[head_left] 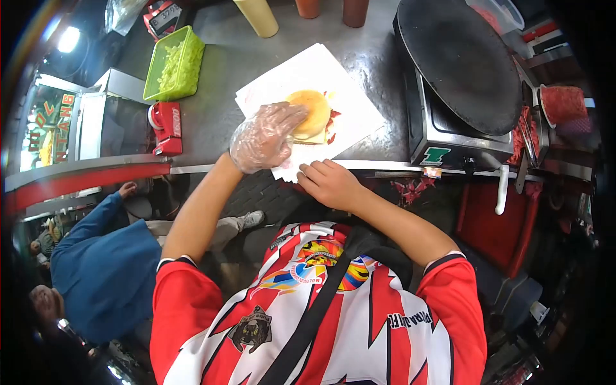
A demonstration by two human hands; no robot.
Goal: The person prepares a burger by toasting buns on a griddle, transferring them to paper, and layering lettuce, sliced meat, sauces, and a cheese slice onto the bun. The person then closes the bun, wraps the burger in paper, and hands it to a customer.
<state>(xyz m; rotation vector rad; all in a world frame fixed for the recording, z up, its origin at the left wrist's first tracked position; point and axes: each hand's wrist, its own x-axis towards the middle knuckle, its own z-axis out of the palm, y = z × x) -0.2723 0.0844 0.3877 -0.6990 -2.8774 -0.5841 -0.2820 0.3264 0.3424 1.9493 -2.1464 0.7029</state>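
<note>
A burger (pixel 314 110) with a round yellowish bun lies on white wrapping paper (pixel 350 119) on the metal counter. Red sauce or shreds and a pale yellow layer show at the bun's edge. My left hand (pixel 264 136), in a clear plastic glove, is on the burger's left side, its fingers curled over the bun top. At the counter's front edge, my bare right hand (pixel 328 183) has its fingers closed on the near corner of the paper. The right thumb is mostly hidden.
A green box (pixel 190 80) of chopped lettuce and a red device (pixel 167 129) stand left. Squeeze bottles (pixel 258 17) line the back. On the right, a round black griddle (pixel 459 61) sits over a stove, beside a red tub (pixel 563 104). Another person (pixel 106 269) is at lower left.
</note>
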